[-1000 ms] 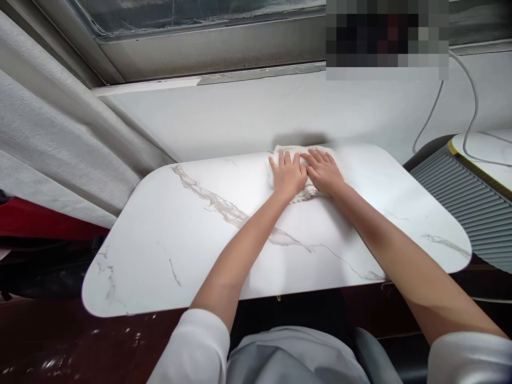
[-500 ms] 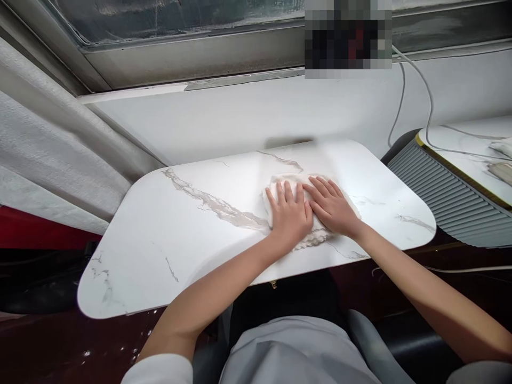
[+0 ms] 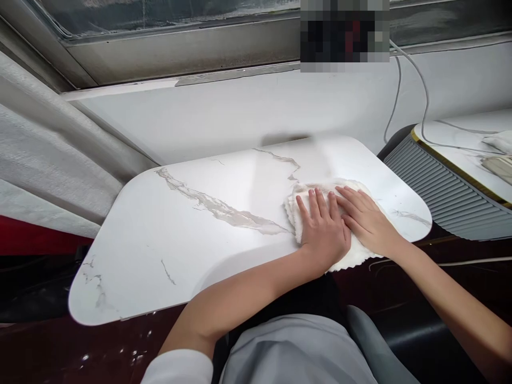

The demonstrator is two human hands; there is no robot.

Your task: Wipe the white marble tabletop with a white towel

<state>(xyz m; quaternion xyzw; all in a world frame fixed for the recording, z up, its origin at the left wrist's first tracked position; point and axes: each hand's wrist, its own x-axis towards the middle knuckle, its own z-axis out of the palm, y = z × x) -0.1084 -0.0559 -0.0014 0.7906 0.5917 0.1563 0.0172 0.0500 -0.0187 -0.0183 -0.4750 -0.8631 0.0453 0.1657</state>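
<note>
A white cloth (image 3: 295, 213) with a scalloped edge lies spread on the right part of a white tabletop (image 3: 132, 234) with grey-brown marble veins. Its near edge hangs over the table's front edge. My left hand (image 3: 325, 229) presses flat on the cloth, fingers stretched out and slightly spread. Right beside it, my right hand (image 3: 368, 221) also rests flat on the cloth, with its fingertips close to the left hand's fingers. Neither hand grips the cloth; both lie on top of it.
Behind the table stand a white wall (image 3: 224, 114) and a window frame (image 3: 192, 56). A pale curtain (image 3: 52, 138) hangs at the left. A ribbed grey cabinet (image 3: 436, 186) with a white top is at the right, and a cable (image 3: 426, 101) runs down to it.
Both hands and the cloth have slid right and toward me across the tabletop. The cloth's near edge now reaches over the front edge. The hands stay flat.
</note>
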